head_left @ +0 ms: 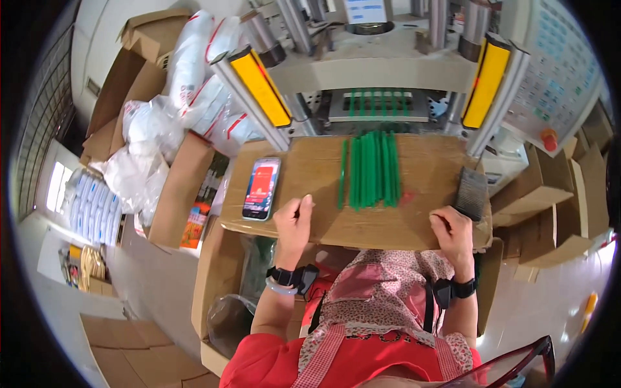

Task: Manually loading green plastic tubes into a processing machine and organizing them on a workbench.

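My left hand (294, 223) is curled into a loose fist over the near edge of the cardboard-covered worktop (310, 226), with nothing visible in it. A phone (262, 189) with a lit red screen lies just beyond it to the left. My right hand (453, 233), also curled closed and seemingly holding nothing, rests at the near right edge. Close beyond it is a dark grey ridged block (471, 194). Between the hands and farther back lies a bundle of long green strips (374, 171), with one strip (342, 174) slightly apart on its left.
A press (375, 71) stands behind the worktop, with several green strips (378, 102) on its lower plate. Yellow-faced guard posts (261, 87) flank it. At the right is a control panel with a red button (549, 139). Cardboard boxes (181, 194) and plastic bags (145, 129) crowd the left.
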Available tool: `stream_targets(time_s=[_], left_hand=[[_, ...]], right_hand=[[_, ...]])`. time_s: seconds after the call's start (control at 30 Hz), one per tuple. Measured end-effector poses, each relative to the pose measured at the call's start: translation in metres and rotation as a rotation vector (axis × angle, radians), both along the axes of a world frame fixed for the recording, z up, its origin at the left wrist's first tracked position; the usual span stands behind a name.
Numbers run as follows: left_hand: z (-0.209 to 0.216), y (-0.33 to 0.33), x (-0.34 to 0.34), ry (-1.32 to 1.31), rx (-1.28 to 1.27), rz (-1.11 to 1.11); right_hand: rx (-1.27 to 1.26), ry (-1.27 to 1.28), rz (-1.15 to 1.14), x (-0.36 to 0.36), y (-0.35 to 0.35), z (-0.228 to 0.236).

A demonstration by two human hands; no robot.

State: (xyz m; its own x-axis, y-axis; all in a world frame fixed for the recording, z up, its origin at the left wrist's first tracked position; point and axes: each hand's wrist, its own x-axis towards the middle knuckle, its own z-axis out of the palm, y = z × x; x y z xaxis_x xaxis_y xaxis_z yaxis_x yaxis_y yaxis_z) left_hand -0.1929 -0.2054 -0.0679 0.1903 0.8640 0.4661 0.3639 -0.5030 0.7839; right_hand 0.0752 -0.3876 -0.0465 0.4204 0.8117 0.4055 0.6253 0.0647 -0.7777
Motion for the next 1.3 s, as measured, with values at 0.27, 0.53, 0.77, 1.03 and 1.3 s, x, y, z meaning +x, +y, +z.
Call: stream_targets(time_s=[0.27,0.53,0.77,1.03,1.3], left_hand=[[-0.002,0.001,-0.002,0.006,0.016,-0.027],[-0.001,0.001,0.0,0.008,0.03,-0.019],[0.001,-0.001,-0.002,0.021,0.032,-0.012],[-0.01,-0.002,-0.007,0.007,-0.215,0.051],[0.023,-0.017,0.006,0.305,0.099,0.11]], right_hand=[[-0.033,-0.005,0.007,-0.001,0.002,0.002],[-0.023,-0.045,0.008,0.001,0.003,0.002],[-0.031,-0.044,0.022,0.001,0.002,0.001],[0.081,-0.237,-0.017,-0.001,0.007,-0.022],[0.131,-0.133,-0.028,0.002,0.011,-0.023]])
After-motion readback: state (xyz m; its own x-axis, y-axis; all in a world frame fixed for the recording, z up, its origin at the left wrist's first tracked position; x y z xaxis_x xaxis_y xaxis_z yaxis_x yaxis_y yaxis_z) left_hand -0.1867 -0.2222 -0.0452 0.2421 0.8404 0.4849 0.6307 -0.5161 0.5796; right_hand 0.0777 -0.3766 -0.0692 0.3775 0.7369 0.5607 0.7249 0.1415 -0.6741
